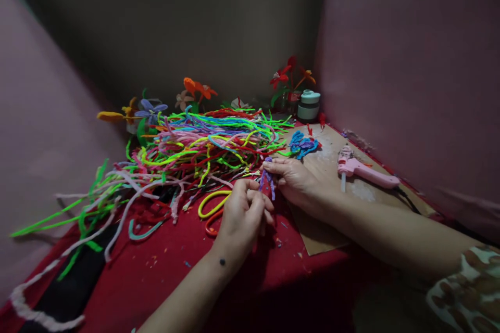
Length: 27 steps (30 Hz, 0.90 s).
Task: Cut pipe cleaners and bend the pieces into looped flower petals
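My right hand pinches a folded purple pipe cleaner near its top, between thumb and fingers. Its loose ends hang down. My left hand is curled close against the lower part of the same pipe cleaner, and its fingertips seem closed on it, though they are partly hidden. Behind my left hand lie scissors with a yellow handle loop and an orange loop. Just beyond both hands rises a large heap of many-coloured pipe cleaners.
A pink glue gun lies on a brown board at right, with a blue and purple pipe-cleaner piece. A lidded jar and pipe-cleaner flowers stand at the back. Scraps dot the red cloth.
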Available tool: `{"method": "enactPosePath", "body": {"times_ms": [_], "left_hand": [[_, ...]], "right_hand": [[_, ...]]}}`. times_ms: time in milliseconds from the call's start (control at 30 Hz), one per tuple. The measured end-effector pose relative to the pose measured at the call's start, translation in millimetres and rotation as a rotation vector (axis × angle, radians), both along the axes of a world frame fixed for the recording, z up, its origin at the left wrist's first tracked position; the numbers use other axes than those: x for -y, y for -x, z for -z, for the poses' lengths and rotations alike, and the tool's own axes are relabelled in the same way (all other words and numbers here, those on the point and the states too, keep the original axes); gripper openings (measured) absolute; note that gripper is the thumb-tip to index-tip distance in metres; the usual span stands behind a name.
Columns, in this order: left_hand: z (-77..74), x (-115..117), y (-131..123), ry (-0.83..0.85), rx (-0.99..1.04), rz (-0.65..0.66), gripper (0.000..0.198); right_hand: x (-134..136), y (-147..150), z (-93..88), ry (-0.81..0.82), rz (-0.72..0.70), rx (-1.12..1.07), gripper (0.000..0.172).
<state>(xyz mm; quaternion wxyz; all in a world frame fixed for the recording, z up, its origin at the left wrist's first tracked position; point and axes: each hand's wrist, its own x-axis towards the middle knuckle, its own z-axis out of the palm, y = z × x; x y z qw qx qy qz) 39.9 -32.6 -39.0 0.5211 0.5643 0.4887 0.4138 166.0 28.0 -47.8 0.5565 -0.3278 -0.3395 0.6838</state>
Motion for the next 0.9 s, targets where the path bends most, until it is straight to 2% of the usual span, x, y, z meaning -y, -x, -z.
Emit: {"method": "enactPosePath", "body": {"times_ms": [100,233,367,467,567,667,767,833,900], "left_hand": [[-5.6,8,10,-0.063,-0.010,0.015,0.022],[-17.6,11,30,-0.170,-0.054,-0.044,0.018],[-24.7,6,40,-0.142,0.020,0.201,0.025],[-23.1,0,36,-0.238,-0.076,0.167,0.025],[-17.5,-8,29,-0.500,-0.324,0.130,0.019],[-12.7,-16,27,-0.873,-0.621,0.168,0.019],[-12.0,-22,27,-1.222,-0.796,0.208,0.022],[-12.9,-25,29,-1.371,-0.856,0.240,0.024],[-13.5,-27,31,-1.440,-0.894,0.261,0.025]], "right_hand": [[-3,-2,-1.8,0.003,-0.019,-0.001,0.018],[-3,-4,-7.2,0.027,-0.037,-0.032,0.017],[-2,-5,-11.8,0.067,-0.052,-0.052,0.014],[-3,-5,-12.5,0.051,-0.061,-0.067,0.012],[-2,-4,-11.5,0.034,-0.076,-0.084,0.010],[0,-3,-10.4,0.006,-0.090,-0.080,0.011],[2,-1,-9.9,0.007,-0.127,-0.066,0.012],[1,-1,-9.5,0.016,-0.138,-0.071,0.013],[0,0,-9.3,0.017,-0.142,-0.066,0.013]]}}
